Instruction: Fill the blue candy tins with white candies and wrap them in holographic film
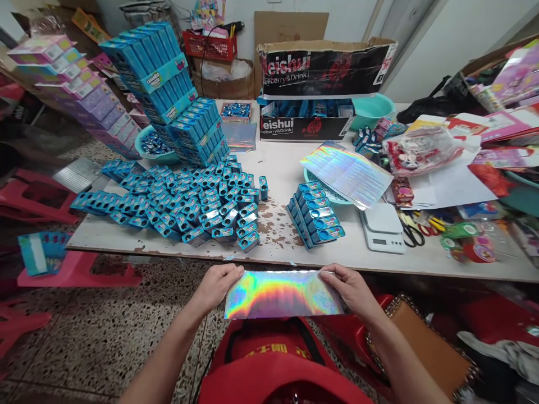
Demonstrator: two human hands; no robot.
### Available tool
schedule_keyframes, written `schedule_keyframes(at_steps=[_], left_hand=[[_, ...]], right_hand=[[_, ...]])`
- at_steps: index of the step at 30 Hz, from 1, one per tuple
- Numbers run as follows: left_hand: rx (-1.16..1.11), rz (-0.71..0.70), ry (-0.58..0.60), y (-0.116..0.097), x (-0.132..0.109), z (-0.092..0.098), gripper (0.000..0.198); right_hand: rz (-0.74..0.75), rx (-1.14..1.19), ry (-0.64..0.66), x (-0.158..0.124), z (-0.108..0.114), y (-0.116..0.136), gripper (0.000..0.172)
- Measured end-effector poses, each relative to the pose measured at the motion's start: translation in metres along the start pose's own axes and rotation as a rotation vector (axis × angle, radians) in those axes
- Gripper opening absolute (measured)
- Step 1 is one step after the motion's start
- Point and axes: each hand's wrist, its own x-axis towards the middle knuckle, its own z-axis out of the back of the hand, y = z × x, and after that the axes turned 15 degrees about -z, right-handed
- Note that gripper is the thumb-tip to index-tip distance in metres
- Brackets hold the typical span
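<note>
A shiny holographic sheet [283,294] is stretched flat between both my hands, just in front of the table's near edge. My left hand [217,285] is closed on its left end and my right hand [350,287] is closed on its right end. On the white table [278,247], straight ahead, stands a small row of blue candy boxes [315,220]. A large spread of the same blue boxes [185,202] lies to the left.
Tall stacks of blue cartons [164,84] stand at the back left. A black cardboard box [320,90] sits at the back. More holographic sheets [347,174] lie beside a white scale [383,227] and scissors [411,230]. Red stools [37,196] stand on the floor to the left.
</note>
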Motion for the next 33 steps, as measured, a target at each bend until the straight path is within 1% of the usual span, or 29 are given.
schedule_keyframes(at_steps=[2,4,5,6,7,8,9,10,11,12,14,16,18,19,21,23,25,27,28,29,31,32,33], left_hand=[[0.129,-0.066,0.006,-0.001,0.0,0.003,0.047],[0.321,-0.183,-0.058,-0.007,0.003,0.0,0.037],[0.424,-0.256,-0.1,-0.012,0.005,-0.006,0.034],[0.514,-0.336,-0.125,-0.017,0.009,-0.015,0.038],[0.579,-0.417,-0.108,-0.022,0.013,-0.026,0.043],[0.613,-0.486,-0.039,-0.028,0.018,-0.038,0.044],[0.616,-0.538,0.075,-0.033,0.023,-0.051,0.038],[0.603,-0.556,0.191,-0.036,0.027,-0.061,0.031],[0.593,-0.541,0.282,-0.038,0.03,-0.068,0.03],[0.591,-0.496,0.341,-0.037,0.033,-0.072,0.032],[0.615,-0.369,0.374,-0.027,0.035,-0.066,0.037],[0.631,-0.274,0.371,-0.011,0.033,-0.051,0.037],[0.578,-0.236,0.38,0.006,0.032,-0.035,0.036],[0.536,-0.23,0.381,0.013,0.031,-0.029,0.036],[0.468,-0.229,0.36,0.021,0.032,-0.023,0.037],[0.459,-0.236,0.333,0.022,0.034,-0.019,0.039],[0.484,-0.237,0.33,0.019,0.037,-0.014,0.041],[0.498,-0.222,0.359,0.015,0.039,-0.008,0.045],[0.502,-0.224,0.359,0.013,0.04,-0.006,0.046],[0.509,-0.241,0.334,0.01,0.042,-0.006,0.045],[0.532,-0.335,0.244,0.003,0.045,-0.016,0.04],[0.542,-0.408,0.207,-0.002,0.048,-0.026,0.041],[0.549,-0.483,0.194,-0.007,0.051,-0.04,0.043]], right_hand=[[0.069,-0.054,-0.026,-0.002,0.002,0.001,0.034],[0.134,-0.113,-0.048,-0.007,-0.002,0.004,0.033],[0.16,-0.148,-0.047,-0.009,-0.008,0.007,0.032],[0.186,-0.187,-0.033,-0.012,-0.015,0.01,0.031],[0.216,-0.229,-0.012,-0.014,-0.024,0.014,0.03],[0.25,-0.273,0.006,-0.016,-0.034,0.017,0.03],[0.284,-0.315,0.016,-0.018,-0.042,0.02,0.029],[0.312,-0.348,0.01,-0.018,-0.048,0.022,0.029],[0.326,-0.369,-0.015,-0.018,-0.05,0.022,0.029],[0.324,-0.379,-0.052,-0.018,-0.048,0.022,0.03],[0.281,-0.372,-0.136,-0.016,-0.034,0.015,0.031],[0.219,-0.346,-0.229,-0.014,-0.011,0.005,0.033],[0.162,-0.311,-0.311,-0.011,0.01,-0.006,0.034],[0.135,-0.287,-0.331,-0.009,0.017,-0.01,0.034],[0.092,-0.214,-0.307,-0.005,0.024,-0.016,0.035],[0.062,-0.129,-0.228,-0.001,0.024,-0.017,0.036],[0.069,-0.091,-0.174,0.002,0.02,-0.016,0.038],[0.101,-0.112,-0.169,0.003,0.016,-0.013,0.036],[0.12,-0.129,-0.179,0.003,0.014,-0.012,0.034],[0.135,-0.142,-0.187,0.004,0.012,-0.01,0.032],[0.152,-0.155,-0.187,0.004,0.004,-0.008,0.03],[0.161,-0.164,-0.179,0.004,0.0,-0.006,0.029],[0.17,-0.181,-0.163,0.004,-0.006,-0.006,0.028]])
